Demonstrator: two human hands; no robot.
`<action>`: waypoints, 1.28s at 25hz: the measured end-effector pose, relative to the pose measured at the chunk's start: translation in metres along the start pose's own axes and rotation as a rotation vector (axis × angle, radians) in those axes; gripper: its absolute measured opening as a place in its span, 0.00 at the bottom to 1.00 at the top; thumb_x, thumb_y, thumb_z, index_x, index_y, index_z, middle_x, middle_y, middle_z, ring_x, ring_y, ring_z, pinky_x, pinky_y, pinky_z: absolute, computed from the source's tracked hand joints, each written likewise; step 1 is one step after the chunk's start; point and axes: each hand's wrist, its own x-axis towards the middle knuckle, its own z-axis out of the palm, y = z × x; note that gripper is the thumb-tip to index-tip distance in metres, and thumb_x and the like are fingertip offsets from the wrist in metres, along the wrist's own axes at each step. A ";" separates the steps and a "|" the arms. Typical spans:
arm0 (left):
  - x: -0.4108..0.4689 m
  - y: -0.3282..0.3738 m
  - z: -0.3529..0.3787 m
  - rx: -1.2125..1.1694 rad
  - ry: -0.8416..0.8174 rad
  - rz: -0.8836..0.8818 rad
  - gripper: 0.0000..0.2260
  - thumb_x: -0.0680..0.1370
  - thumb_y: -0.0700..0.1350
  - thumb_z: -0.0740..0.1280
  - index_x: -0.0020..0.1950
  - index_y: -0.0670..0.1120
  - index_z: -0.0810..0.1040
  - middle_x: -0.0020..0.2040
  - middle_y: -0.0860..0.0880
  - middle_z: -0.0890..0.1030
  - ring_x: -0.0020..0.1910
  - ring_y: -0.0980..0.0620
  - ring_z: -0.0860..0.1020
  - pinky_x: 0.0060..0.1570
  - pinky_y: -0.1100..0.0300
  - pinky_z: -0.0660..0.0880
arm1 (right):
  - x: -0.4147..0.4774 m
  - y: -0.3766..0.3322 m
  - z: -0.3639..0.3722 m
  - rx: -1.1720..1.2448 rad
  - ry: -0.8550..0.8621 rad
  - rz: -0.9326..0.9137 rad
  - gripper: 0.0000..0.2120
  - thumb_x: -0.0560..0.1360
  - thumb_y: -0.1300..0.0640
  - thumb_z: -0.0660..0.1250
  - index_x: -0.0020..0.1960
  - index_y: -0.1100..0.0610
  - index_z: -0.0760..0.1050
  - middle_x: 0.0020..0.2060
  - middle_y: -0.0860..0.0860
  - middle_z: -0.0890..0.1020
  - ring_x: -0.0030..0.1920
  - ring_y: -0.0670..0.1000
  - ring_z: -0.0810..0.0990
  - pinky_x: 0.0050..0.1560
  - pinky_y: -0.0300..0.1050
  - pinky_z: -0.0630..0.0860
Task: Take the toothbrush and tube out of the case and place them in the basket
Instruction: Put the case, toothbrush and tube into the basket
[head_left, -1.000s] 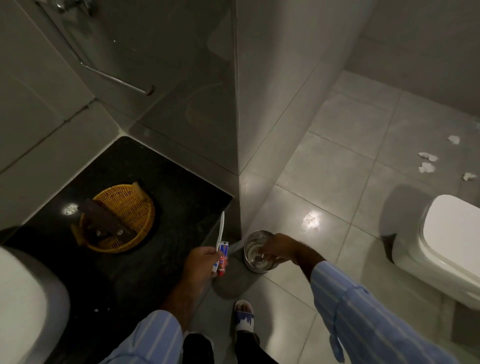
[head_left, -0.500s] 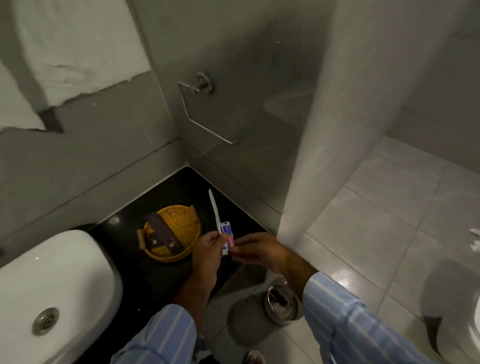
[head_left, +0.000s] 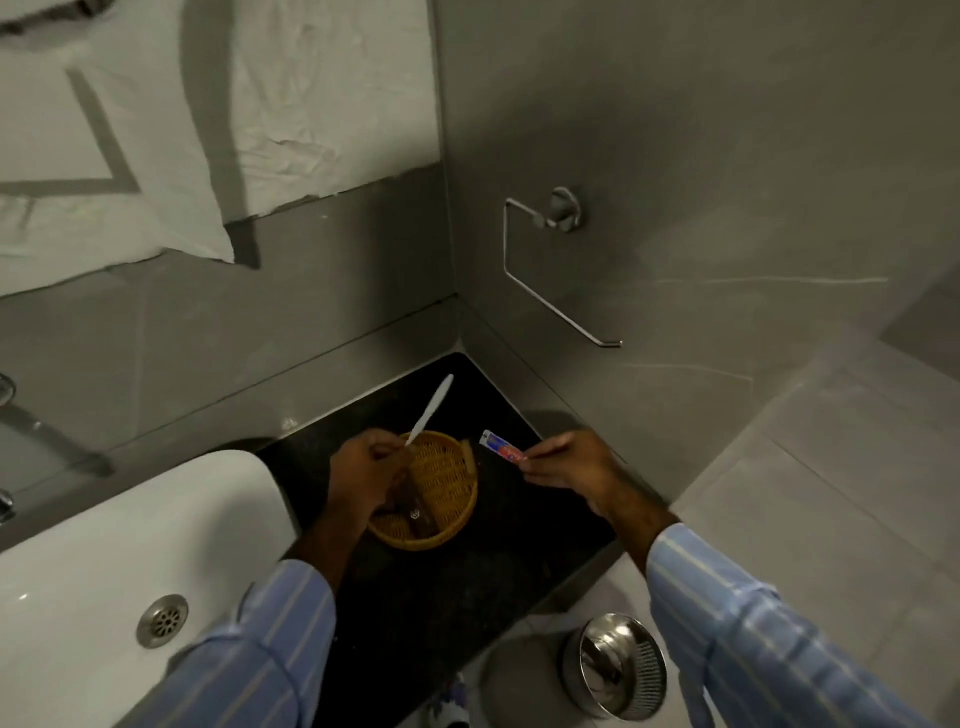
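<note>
Your left hand has its fingers clenched on the handle of the thin white plastic toothbrush, which tilts up and away toward the far corner of the black stone counter; its lower end sits over the far rim of the round woven wicker basket. Your right hand pinches one end of the small red, white and blue toothpaste tube with its fingers; the tube hangs in the air just right of the basket rim, not touching it. The two hands are apart, basket between them. The basket sits near the counter's far corner, just right of the white ceramic sink. A dark brown flat item lies inside the basket, partly hidden by your left hand; what it is, can't tell. A shiny steel round bin stands on the grey tiled floor off the counter's near right edge. Striped light-blue sleeves on both arms.
</note>
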 end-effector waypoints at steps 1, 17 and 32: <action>0.015 0.000 -0.011 0.047 -0.033 0.025 0.03 0.73 0.44 0.75 0.44 0.49 0.84 0.41 0.48 0.86 0.38 0.52 0.84 0.39 0.59 0.82 | 0.011 -0.008 0.000 -0.063 0.020 -0.015 0.11 0.67 0.72 0.76 0.49 0.69 0.82 0.51 0.70 0.84 0.39 0.56 0.86 0.47 0.46 0.85; 0.187 -0.026 0.020 0.496 -0.402 0.058 0.10 0.75 0.39 0.72 0.55 0.37 0.80 0.51 0.35 0.84 0.51 0.38 0.83 0.52 0.51 0.80 | 0.177 -0.061 0.121 -1.317 -0.518 -0.127 0.14 0.76 0.60 0.69 0.59 0.67 0.82 0.60 0.60 0.83 0.60 0.58 0.80 0.64 0.46 0.74; 0.217 -0.064 0.054 0.497 -0.344 0.013 0.14 0.78 0.39 0.69 0.63 0.41 0.76 0.60 0.42 0.81 0.58 0.46 0.80 0.49 0.61 0.71 | 0.219 -0.003 0.147 -1.337 -0.341 -0.034 0.09 0.76 0.61 0.69 0.53 0.63 0.84 0.53 0.57 0.85 0.54 0.56 0.84 0.60 0.50 0.80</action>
